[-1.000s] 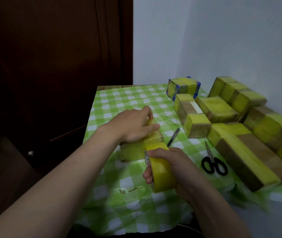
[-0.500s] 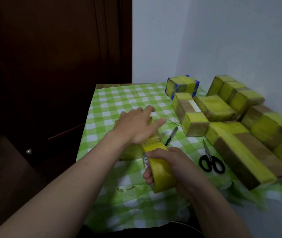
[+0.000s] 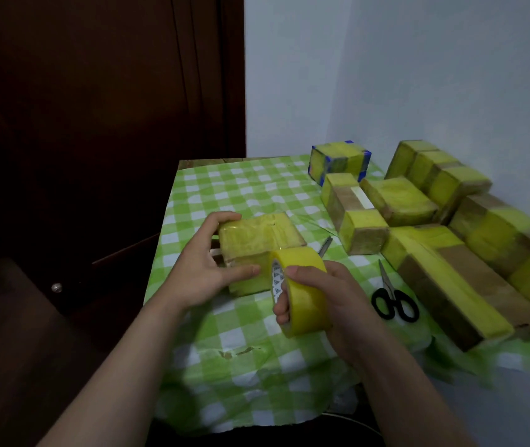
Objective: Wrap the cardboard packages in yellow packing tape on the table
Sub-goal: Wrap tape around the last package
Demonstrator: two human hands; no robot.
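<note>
Since the earlier frame, the left hand has shifted from lying flat over the package to gripping its left end, exposing the taped top. Tabletop, under green-checked cloth, stands in a corner between a dark wooden door and pale walls; taped packages crowd its right edge, black scissors near them. Left fingers curl over the package's far-left corner, thumb on its near face, clamped. Right hand holds the yellow tape roll upright against the package's near-right corner, fingers through the core, closed on it.
</note>
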